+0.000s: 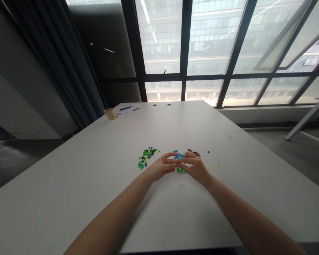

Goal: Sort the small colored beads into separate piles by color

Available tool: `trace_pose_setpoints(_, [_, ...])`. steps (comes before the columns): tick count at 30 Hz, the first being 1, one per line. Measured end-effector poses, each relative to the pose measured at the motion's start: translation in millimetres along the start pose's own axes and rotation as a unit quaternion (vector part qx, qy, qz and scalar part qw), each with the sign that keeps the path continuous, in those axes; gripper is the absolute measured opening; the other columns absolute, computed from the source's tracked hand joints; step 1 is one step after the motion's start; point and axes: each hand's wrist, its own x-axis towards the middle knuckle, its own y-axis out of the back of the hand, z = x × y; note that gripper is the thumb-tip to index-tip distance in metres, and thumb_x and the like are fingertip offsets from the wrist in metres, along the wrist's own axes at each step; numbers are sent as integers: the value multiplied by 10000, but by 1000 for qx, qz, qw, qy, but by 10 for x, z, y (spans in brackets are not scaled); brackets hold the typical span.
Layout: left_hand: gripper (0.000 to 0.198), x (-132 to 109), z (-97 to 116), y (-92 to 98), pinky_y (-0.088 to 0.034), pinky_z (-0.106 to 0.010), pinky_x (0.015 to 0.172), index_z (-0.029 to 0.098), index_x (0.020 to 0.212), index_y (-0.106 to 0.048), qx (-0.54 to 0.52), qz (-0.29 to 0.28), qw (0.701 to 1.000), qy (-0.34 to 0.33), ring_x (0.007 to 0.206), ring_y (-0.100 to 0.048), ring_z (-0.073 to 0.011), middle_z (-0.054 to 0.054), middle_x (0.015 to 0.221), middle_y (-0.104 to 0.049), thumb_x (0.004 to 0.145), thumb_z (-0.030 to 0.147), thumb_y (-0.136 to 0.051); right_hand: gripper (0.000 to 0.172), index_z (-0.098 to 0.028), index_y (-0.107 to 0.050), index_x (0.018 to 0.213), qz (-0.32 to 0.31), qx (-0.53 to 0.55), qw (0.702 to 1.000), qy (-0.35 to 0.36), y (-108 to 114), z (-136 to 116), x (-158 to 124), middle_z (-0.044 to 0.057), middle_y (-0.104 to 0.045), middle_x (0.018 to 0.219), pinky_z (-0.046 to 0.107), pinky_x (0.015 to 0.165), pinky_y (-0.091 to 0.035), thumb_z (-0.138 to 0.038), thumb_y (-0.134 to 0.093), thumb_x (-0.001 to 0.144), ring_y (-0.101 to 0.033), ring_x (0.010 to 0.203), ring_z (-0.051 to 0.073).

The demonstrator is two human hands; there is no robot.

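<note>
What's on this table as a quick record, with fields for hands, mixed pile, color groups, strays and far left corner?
Hands: left hand and right hand close together, fingers nearly meeting; anything held is too small to tell
Mixed pile: multicolored small pieces, left of the hands
Color groups: blue pieces, green pieces, dark brown pieces
Strays: red piece, yellow piece
Far left corner: tan cup, papers, blue pen
</note>
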Motion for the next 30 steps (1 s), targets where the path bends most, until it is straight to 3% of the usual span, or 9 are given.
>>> trace_pose_setpoints(6, [470,14,-33,10,-388,-208,693,209,959,-570,-47,5,998,41,692,-555,-65,24,746,-594,535,174,-768,143,-256,-683,862,-11,-3,1000,-6,-24,24,-13,5,-497,647,261,613,-417,-241,-580,763,-491,655,128])
trace_pose_setpoints(21, [400,39,-66,87,-395,-184,677,189,954,-564,-54,-18,998,35,700,-552,-58,3,779,-589,595,195,-739,146,-213,-677,860,3,15,999,-42,-20,-9,-10,3,-501,667,239,588,-410,-217,-607,732,-482,636,110])
trace_pose_setpoints(30, [395,32,-53,83,-382,-180,644,170,948,-554,-44,-19,997,53,674,-545,-56,-3,787,-588,601,226,-735,166,-210,-670,877,-29,14,999,-35,15,-2,-9,15,-524,698,246,608,-415,-198,-586,734,-504,662,116])
